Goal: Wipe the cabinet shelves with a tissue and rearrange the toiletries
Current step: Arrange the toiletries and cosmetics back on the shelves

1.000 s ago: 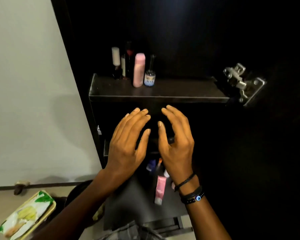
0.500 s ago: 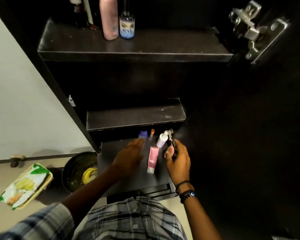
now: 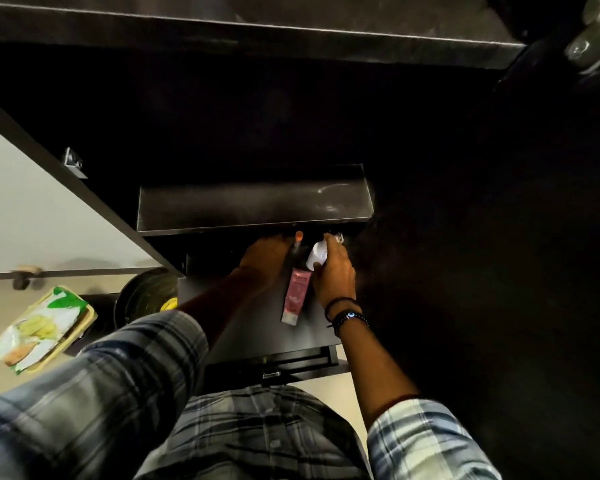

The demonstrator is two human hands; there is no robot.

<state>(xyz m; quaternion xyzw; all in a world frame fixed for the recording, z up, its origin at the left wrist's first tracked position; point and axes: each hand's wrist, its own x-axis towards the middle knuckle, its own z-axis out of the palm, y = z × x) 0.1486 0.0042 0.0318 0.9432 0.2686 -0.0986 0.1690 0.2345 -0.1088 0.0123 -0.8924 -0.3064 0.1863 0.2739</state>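
One white bottle point(image 3: 317, 255) is gripped by the right hand point(image 3: 335, 275); left hand point(image 3: 267, 252), fingers hidden, unclear.

Both arms reach forward and down, forearms bare. Left grip point(image 3: 267, 254): back of hand up, fingers lost in shadow, hold unclear. Right grip point(image 3: 335, 275): just beside left, fingers curled round white bottle point(image 3: 317, 255), wrist bent slightly inward. Dark bracelets point(image 3: 347, 317) on right wrist.
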